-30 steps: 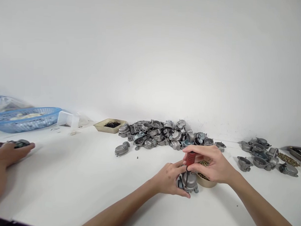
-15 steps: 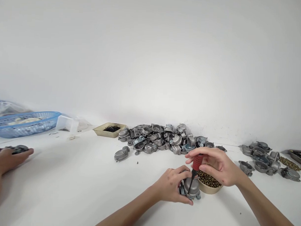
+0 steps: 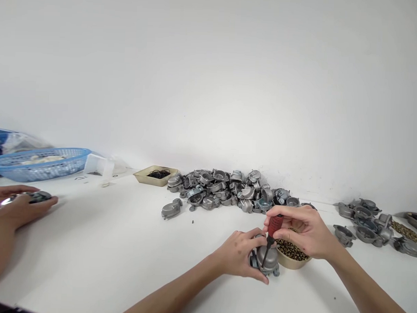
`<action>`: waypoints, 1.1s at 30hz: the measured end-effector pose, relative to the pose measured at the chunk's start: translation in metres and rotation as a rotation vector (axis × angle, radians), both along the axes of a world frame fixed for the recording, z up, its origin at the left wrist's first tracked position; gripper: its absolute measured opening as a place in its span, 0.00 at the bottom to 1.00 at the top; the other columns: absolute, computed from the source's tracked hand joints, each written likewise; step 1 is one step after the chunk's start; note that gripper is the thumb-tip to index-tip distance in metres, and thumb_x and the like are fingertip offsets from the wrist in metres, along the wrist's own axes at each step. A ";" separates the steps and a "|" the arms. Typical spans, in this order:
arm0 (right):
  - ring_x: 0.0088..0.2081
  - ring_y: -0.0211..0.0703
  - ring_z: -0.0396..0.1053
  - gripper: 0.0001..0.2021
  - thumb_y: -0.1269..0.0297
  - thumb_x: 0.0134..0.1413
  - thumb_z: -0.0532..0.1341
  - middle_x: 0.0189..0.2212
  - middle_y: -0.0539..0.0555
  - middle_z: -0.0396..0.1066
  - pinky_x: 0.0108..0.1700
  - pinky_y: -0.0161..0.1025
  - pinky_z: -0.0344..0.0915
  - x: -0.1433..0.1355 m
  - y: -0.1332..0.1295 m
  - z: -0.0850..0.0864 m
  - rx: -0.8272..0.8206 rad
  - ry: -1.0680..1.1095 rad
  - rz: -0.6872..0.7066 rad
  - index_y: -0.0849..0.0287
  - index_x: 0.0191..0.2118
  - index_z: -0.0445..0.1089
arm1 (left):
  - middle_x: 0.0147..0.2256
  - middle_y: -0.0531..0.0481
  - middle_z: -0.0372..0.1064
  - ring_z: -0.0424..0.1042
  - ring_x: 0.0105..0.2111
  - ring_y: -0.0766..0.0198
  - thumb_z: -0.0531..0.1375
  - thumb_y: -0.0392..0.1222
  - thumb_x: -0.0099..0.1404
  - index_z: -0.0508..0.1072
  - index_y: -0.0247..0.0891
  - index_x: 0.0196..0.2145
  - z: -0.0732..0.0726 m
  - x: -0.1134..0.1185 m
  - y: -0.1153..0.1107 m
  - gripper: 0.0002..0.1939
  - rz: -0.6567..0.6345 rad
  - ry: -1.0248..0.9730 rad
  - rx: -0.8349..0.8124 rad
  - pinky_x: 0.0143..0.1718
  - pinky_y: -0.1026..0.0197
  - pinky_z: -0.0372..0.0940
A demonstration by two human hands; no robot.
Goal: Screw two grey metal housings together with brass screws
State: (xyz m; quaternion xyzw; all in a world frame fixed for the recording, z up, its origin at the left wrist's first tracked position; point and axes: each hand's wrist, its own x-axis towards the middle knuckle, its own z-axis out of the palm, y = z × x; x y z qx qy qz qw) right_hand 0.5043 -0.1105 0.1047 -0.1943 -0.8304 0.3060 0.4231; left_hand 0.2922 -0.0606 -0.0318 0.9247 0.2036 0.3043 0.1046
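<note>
Left hand: the left hand (image 3: 239,258) wraps the small grey metal housing (image 3: 267,261) from its left side, grip clamped on it, pinning it down on the white surface (image 3: 123,254).
Right hand: the right hand (image 3: 303,233) is up above, fingers closed around the red handle of the screwdriver (image 3: 272,232), grip clamped tight.
Tool line: the dark shaft runs down and slightly left, tip meeting the housing's front edge; the exact seat of the tip is too small to tell.
Where the work sits: the housing stands near the front of the surface, just beside a tan bowl of brass screws (image 3: 292,255) on its right.
Doing it well: my read is to keep the shaft square to the screw, press down before turning, and let the left hand stop the casting from spinning.
Watch for: a tilted driver could cam out and skid off the rounded metal.
Behind: a heap of grey castings (image 3: 228,191) against the wall, a smaller cluster (image 3: 373,224) far right, a tan tray of black rings (image 3: 155,175).
Far left: another person's hands (image 3: 15,204) on a dark part, by a blue basket (image 3: 40,164).
</note>
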 end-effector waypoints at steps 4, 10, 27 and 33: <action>0.34 0.43 0.77 0.13 0.72 0.65 0.64 0.37 0.54 0.78 0.38 0.37 0.78 -0.001 -0.001 0.001 0.026 -0.004 -0.029 0.55 0.54 0.74 | 0.41 0.46 0.72 0.74 0.31 0.59 0.58 0.82 0.56 0.73 0.42 0.51 0.002 0.001 0.000 0.43 0.010 -0.004 0.012 0.28 0.63 0.67; 0.34 0.41 0.75 0.15 0.72 0.64 0.64 0.36 0.52 0.77 0.37 0.35 0.77 -0.006 -0.001 0.001 -0.023 0.035 -0.062 0.53 0.54 0.74 | 0.44 0.46 0.73 0.74 0.32 0.60 0.58 0.82 0.57 0.72 0.45 0.53 0.003 0.000 -0.001 0.42 -0.011 -0.019 0.013 0.29 0.63 0.66; 0.30 0.44 0.74 0.12 0.63 0.57 0.72 0.31 0.49 0.77 0.34 0.37 0.77 -0.009 -0.007 0.003 -0.092 0.056 -0.387 0.54 0.46 0.76 | 0.44 0.46 0.71 0.71 0.28 0.64 0.56 0.81 0.59 0.72 0.43 0.55 0.004 0.002 0.000 0.43 -0.050 -0.090 -0.140 0.30 0.62 0.67; 0.35 0.47 0.77 0.11 0.59 0.57 0.73 0.34 0.53 0.77 0.41 0.40 0.78 0.005 -0.004 0.014 -0.079 0.074 -0.351 0.56 0.43 0.75 | 0.46 0.44 0.70 0.73 0.36 0.59 0.61 0.75 0.60 0.72 0.44 0.58 0.010 -0.001 -0.001 0.40 -0.125 -0.113 -0.206 0.38 0.60 0.71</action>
